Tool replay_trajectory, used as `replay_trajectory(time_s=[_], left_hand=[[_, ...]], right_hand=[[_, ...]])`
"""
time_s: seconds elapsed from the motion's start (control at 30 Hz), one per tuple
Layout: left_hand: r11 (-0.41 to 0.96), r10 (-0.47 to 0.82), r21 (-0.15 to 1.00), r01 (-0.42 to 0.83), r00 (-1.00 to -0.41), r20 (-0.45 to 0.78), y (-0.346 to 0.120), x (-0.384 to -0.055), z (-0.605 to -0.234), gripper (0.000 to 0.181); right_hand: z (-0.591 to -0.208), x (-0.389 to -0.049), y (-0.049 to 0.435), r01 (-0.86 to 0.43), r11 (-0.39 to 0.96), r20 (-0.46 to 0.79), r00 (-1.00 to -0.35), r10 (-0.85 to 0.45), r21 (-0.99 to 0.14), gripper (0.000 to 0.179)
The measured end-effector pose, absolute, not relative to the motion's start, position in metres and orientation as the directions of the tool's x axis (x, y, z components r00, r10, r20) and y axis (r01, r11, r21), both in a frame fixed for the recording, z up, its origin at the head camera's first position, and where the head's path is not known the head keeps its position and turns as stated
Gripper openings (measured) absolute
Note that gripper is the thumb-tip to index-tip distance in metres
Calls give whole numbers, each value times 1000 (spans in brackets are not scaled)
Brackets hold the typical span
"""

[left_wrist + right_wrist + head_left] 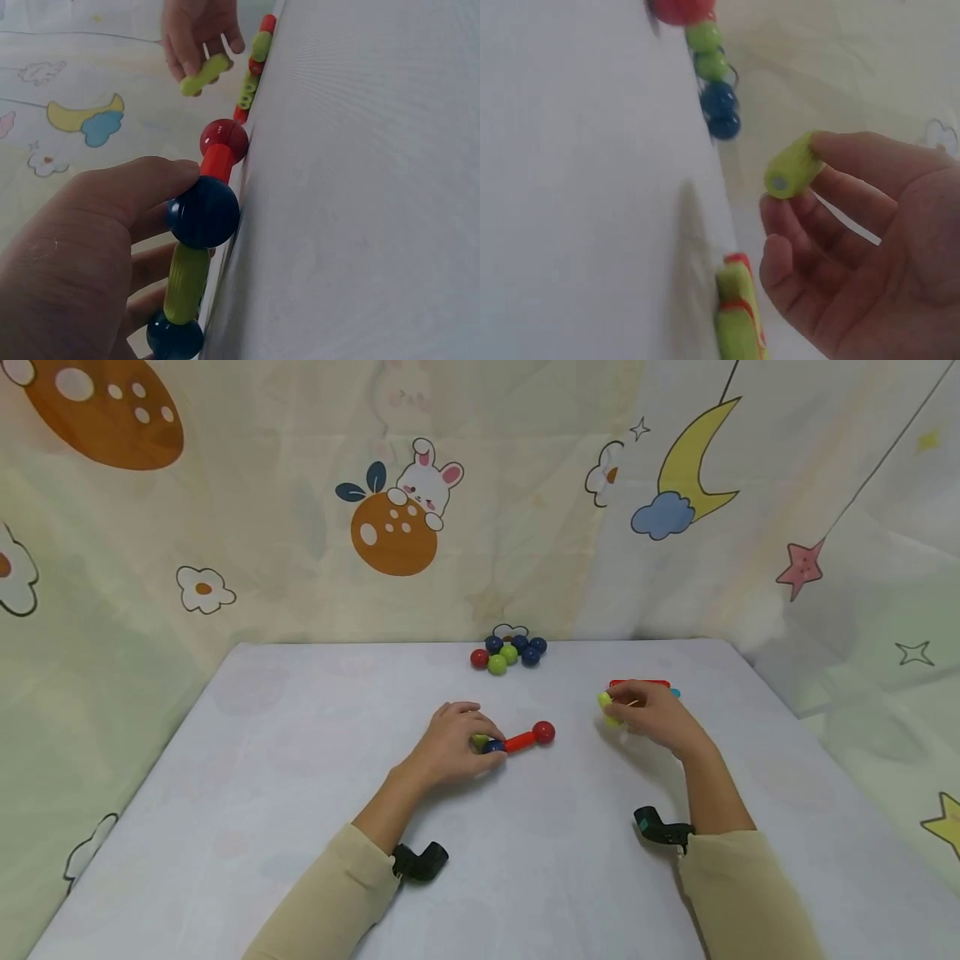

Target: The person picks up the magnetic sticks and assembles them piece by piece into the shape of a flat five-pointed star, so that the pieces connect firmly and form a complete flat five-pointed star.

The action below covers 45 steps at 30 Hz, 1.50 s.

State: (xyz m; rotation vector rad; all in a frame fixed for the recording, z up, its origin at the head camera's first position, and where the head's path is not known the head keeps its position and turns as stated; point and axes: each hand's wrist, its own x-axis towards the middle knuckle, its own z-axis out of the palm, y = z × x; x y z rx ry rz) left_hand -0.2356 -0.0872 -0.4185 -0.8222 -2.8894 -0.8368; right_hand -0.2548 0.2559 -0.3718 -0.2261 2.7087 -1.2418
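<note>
My left hand (453, 743) grips a joined chain of magnetic balls and rods near the middle of the table. In the left wrist view the thumb presses by a dark blue ball (204, 212). From that ball a red rod (217, 163) leads to a red ball (543, 732), and a yellow-green rod (187, 283) to a second blue ball (175, 336). To the right, my right hand (652, 718) pinches a loose yellow-green rod (793, 166) above the table, its grey end facing the right wrist camera.
Several loose balls cluster at the table's back edge, among them a red ball (479, 658), a green ball (497, 664) and a blue ball (530, 657). Behind the right hand lie more rods, partly hidden, including a red rod (640, 682) and yellow-green rods (739, 330).
</note>
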Motion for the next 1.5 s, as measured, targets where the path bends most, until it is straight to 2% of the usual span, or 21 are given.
replay_trajectory(time_s=[0.17, 0.43, 0.57, 0.8, 1.03, 1.5], left_hand=[[716, 489, 486, 501, -857, 162, -86, -237, -419, 25], [717, 497, 483, 503, -854, 151, -85, -237, -419, 26], [727, 493, 472, 499, -858, 147, -85, -238, -419, 27], [725, 492, 477, 497, -858, 145, -87, -237, -418, 26], [723, 487, 480, 497, -859, 156, -86, -237, -418, 25], [727, 496, 468, 503, -855, 149, -87, -236, -417, 27]], right_hand=[[-380, -267, 232, 12, 576, -123, -980, -154, -818, 48], [-396, -284, 206, 226, 487, -276, -961, -33, -844, 57], [-399, -291, 195, 264, 435, -298, -954, -12, -861, 56], [-401, -296, 178, 259, 407, -300, -953, -40, -876, 51], [-402, -294, 173, 186, 458, -259, -961, -100, -869, 48], [-401, -290, 169, 128, 596, -260, -955, -140, -793, 46]])
